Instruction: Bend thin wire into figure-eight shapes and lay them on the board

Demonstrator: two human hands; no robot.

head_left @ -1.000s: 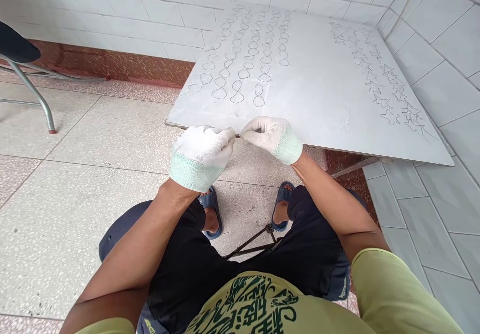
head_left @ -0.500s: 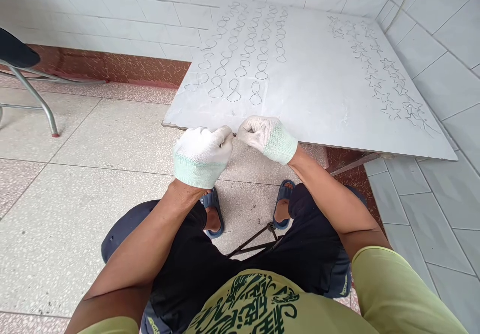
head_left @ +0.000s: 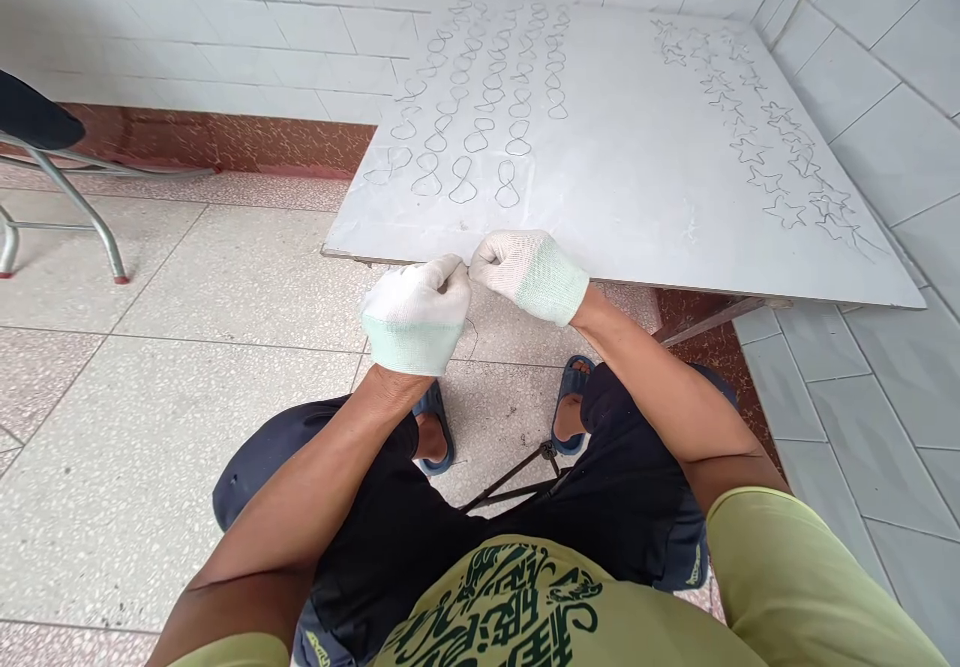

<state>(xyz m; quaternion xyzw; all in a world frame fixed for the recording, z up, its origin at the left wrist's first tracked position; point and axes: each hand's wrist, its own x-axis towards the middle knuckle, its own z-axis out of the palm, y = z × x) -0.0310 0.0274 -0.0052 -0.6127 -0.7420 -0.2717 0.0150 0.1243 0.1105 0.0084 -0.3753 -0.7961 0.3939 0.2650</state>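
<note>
We hold a thin wire (head_left: 472,332) between our two hands, just in front of the near edge of the white board (head_left: 637,177). Our left hand (head_left: 417,315) and our right hand (head_left: 529,275) both wear white gloves. Both are curled shut, and the fingertips pinch the wire where the two hands almost touch. Most of the wire is hidden inside the gloves. We can only see a small dark curve of it hanging just below the left hand.

The wire looks very light and very thin. We think it is stiff enough to keep a shape once it is bent, but soft enough to bend with fingers alone. It could slip or spring, so a tight pinch with the fingertips close to the bend seems the best way to hold it. The gloves should help with grip and keep the sharp end off the skin.

On the board lie many bent wire shapes. Rows of figure-eight loops (head_left: 480,97) run from near the front edge to the far edge on the left side. A line of little stars (head_left: 780,162) runs along the right side. None of them touch our hands.

A chair leg (head_left: 82,212) stands well apart on the tiled floor (head_left: 187,347) to the left.
</note>
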